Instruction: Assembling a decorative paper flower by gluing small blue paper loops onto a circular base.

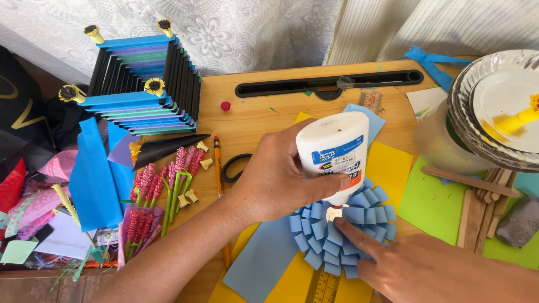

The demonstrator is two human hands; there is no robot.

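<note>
Left hand [275,179] had the white glue bottle [332,154] wrapped tight, tipped nozzle-down over the middle of the blue paper flower [342,233] on the yellow sheet [387,165]. Right hand [426,269] held nothing, one fingertip [339,223] pinning a petal beside the nozzle. Best bet, I reckoned, was a light squeeze, so glue didn't flood the petals.

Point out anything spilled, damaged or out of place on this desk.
Nothing looks spilled or damaged. The left hand tips the glue bottle nozzle-down over the blue paper flower, and the right hand steadies it with a fingertip. One small oddity: a red cap lies loose on the desk.
</note>
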